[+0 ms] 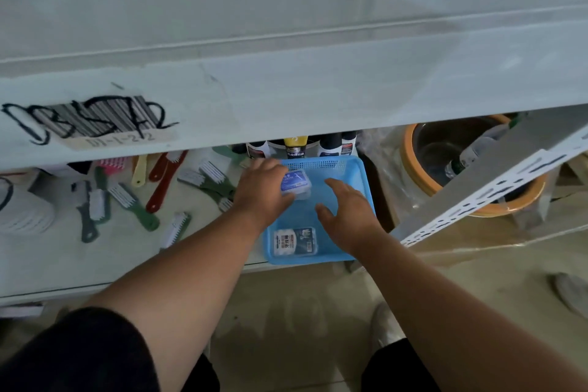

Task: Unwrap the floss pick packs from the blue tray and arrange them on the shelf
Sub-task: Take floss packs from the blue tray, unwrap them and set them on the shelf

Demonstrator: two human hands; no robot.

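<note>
With our left hand [262,188] gripping one floss pick pack [295,184] above the blue tray [361,169] and our right hand [346,207] spread empty over it, we risk dropping the slick pack among the brushes [133,200]

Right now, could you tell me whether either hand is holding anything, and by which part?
The left hand grips a floss pick pack by its left end, over the blue tray. The right hand holds nothing, fingers spread above the tray.

Dim, flat, bluish light; soft overall blur; wide-angle bending at edges.
</note>
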